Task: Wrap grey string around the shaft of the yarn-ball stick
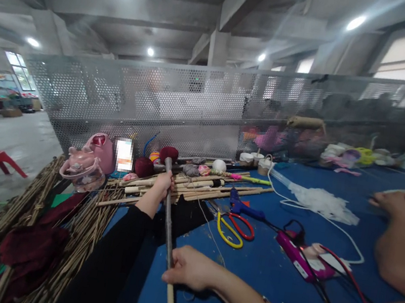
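Gripping grey-covered wooden stick (169,218): left hand (162,187) farther up, right hand (189,267) lower, spaced apart probably for steadiness.

The blue tabletop (265,274) carries scissors (219,222) with red and yellow handles, a blue glue gun (247,210) beside them, a magenta power strip (295,258), pale wooden rods (219,191) towards the back and crumpled translucent plastic (323,202).

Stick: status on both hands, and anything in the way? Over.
Left hand gripping stick, far part. Right hand gripping it, nearer. Stick slants over table. Scissors to its right, apart.
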Demonstrator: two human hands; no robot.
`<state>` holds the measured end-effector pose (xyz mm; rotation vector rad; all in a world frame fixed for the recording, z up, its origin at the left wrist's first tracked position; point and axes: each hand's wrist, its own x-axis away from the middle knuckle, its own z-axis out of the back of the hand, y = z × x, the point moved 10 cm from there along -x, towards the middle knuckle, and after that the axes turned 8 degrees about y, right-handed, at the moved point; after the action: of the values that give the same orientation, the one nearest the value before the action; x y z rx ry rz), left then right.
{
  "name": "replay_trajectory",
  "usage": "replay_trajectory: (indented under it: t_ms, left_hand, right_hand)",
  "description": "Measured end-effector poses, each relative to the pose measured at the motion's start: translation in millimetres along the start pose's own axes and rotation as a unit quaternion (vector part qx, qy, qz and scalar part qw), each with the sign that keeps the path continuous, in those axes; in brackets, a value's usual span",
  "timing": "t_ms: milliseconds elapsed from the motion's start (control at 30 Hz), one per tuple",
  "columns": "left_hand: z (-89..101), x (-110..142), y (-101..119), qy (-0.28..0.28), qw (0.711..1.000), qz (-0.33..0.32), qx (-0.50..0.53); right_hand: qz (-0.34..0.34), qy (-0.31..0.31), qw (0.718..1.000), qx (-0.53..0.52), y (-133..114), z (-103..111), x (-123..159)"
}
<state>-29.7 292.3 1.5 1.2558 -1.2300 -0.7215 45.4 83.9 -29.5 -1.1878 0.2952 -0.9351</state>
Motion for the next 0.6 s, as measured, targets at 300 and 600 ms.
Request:
replay_trajectory:
  t_ms: [300,600]
  left_hand:
    - [-4.9,-44,9,0.062,0.996,-0.005,-0.059]
    - [-8.5,-46,13,0.052,0.995,-0.033,-0.073]
  right_hand:
    - [-0.049,0.03,0.997,0.042,11,5,1]
    - [-0.058,0.037,0.996,0.064,10,8,2]
